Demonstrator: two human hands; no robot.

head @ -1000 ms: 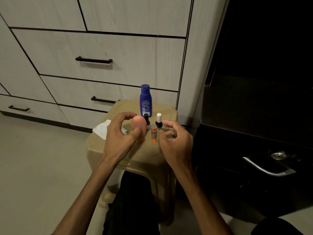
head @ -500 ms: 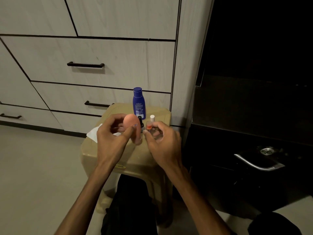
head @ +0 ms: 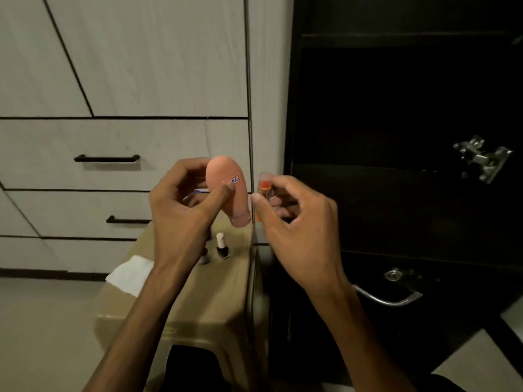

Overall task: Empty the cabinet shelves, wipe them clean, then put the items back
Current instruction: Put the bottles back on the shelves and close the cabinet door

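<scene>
Two hands are raised above a beige plastic stool (head: 181, 312), each holding one small item. On the far left, pale wood-grain drawers (head: 119, 154) with black bar handles fill the background. A white cloth (head: 131, 274) lies at the stool's left edge, partly overhanging it. Near the stool's back edge stand two small nail-polish bottles: one (head: 203, 257) mostly hidden behind the left wrist, the other, a dark bottle with a white cap (head: 222, 247), just beside it to the right. The left hand (head: 184, 205) grips a peach-coloured, rounded bottle (head: 226, 188) held cap downward and slightly tilted, thumb pressed on its small label, fingers curled behind. Just right of it, close but apart, the right hand (head: 294, 222) pinches a small clear vial with orange contents (head: 264, 185) between thumb and fingers, held upright. Farther right is the open dark cabinet (head: 396, 108), its shelves in deep shadow, with a metal hinge (head: 481, 158) at its right side.
</scene>
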